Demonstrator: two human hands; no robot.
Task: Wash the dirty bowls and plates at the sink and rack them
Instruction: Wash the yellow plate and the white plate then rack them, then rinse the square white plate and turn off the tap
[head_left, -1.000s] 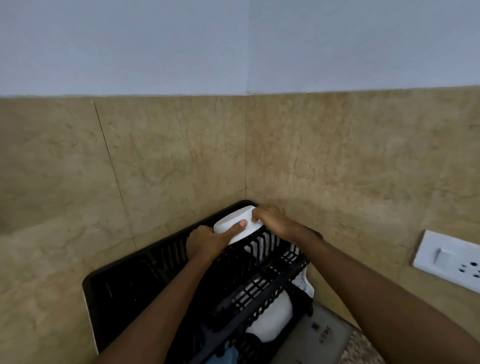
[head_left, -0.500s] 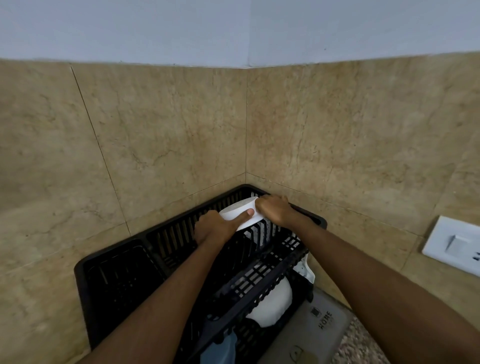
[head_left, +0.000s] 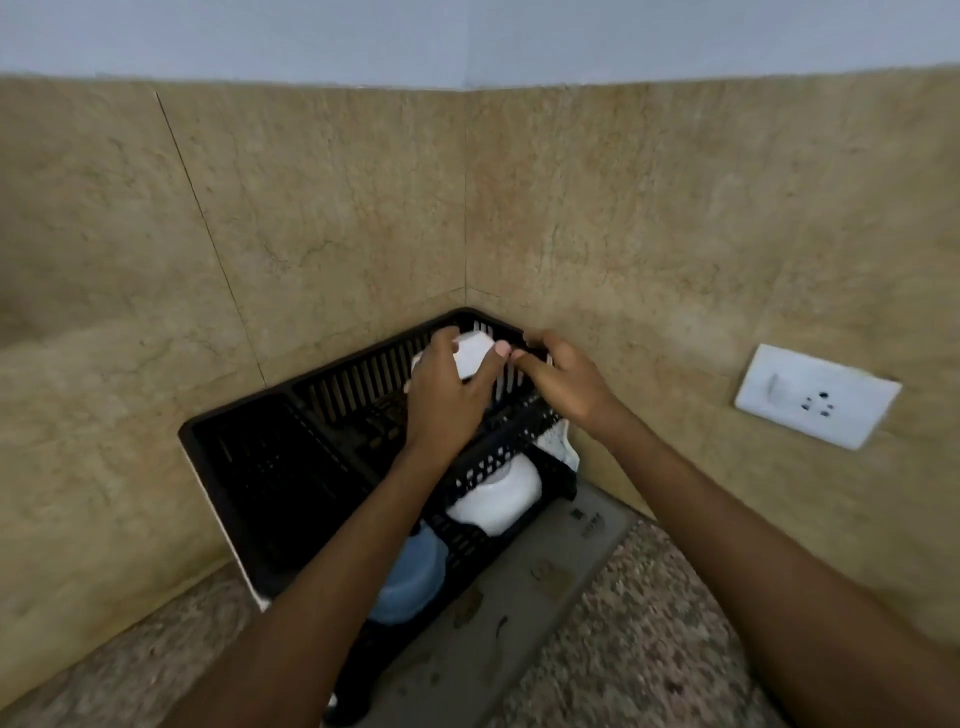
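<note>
Black two-tier dish rack (head_left: 311, 415) stands in the corner of the tiled wall, on a grey mat (head_left: 524, 613) laid over the speckled tabletop (head_left: 649, 649)

Left hand (head_left: 447, 395) is over the far right end of the rack's upper tier, fingers curled round a white bowl (head_left: 472, 354); thumb tip lies on the bowl's right side, the other fingers wrap its left edge. Bowl sits tilted at the top rim of the rack, close to the corner of the wall

Right hand (head_left: 563, 379) is just beside the bowl on the right, fingers bent and loosely spread; fingertips close to the left thumb. Contact with the bowl cannot be told

Lower tier: a second white bowl (head_left: 496, 499) on its side near the right end; a pale blue dish (head_left: 410, 582) nearer the camera, partly hidden by the left forearm

White wall socket (head_left: 818, 397) on the right-hand tiles, well apart from the rack
</note>
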